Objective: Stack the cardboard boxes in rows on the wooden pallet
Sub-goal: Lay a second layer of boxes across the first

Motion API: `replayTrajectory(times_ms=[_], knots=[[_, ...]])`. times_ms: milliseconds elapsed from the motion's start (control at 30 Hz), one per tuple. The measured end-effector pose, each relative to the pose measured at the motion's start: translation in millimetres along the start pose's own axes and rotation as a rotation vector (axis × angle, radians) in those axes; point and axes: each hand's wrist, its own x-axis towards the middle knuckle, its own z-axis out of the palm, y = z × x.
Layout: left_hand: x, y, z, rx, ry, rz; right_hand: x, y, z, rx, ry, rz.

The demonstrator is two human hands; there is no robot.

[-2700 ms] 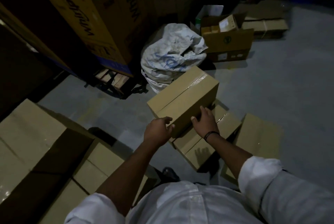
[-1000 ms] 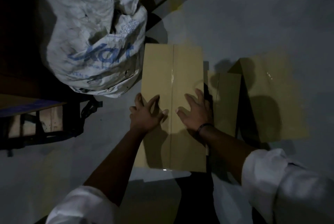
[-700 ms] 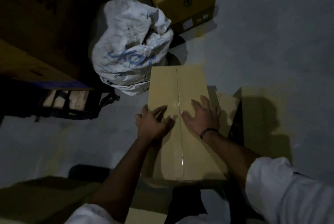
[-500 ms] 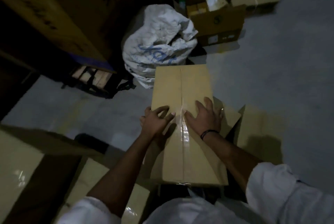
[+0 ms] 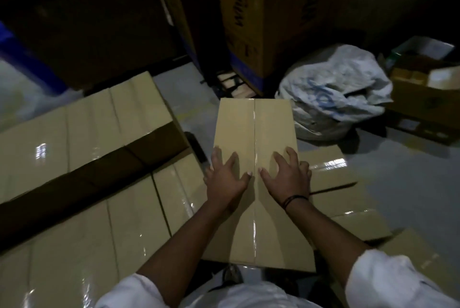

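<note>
A long cardboard box [image 5: 251,138] with a taped centre seam lies lengthwise in front of me. My left hand [image 5: 225,178] rests spread on the left half of its top, and my right hand [image 5: 286,175] lies spread on the right half. The outer fingers of both hands reach the box's side edges and the thumbs point at the seam. To the left, taped boxes lie side by side in an upper row [image 5: 87,133] and a lower row [image 5: 99,233]. What they stand on is hidden.
More flat boxes [image 5: 331,175] lie on the grey floor to the right of the held one. A white sack [image 5: 336,98] and an open carton [image 5: 423,88] sit at the back right. Tall printed cartons [image 5: 249,21] on wooden slats [image 5: 234,83] stand behind.
The view has swung left with the box and both hands. The rows of boxes now fill the left side, and the sack has slid to the right.
</note>
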Motion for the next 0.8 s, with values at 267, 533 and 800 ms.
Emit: replayTrajectory(times_ms=[267,533,800], knots=[[-24,-97,-50,-0.013,-0.046,-0.158,-14,-94,41,-0.052,-0.083,-0.208],[-30,-217,-98,-0.037,-0.057,-0.226,-40,-208,98,-0.130,-0.187,-0.311],[-12,-273,-128,-0.043,-0.066,-0.222,-31,-266,141,-0.171,-0.218,-0.334]])
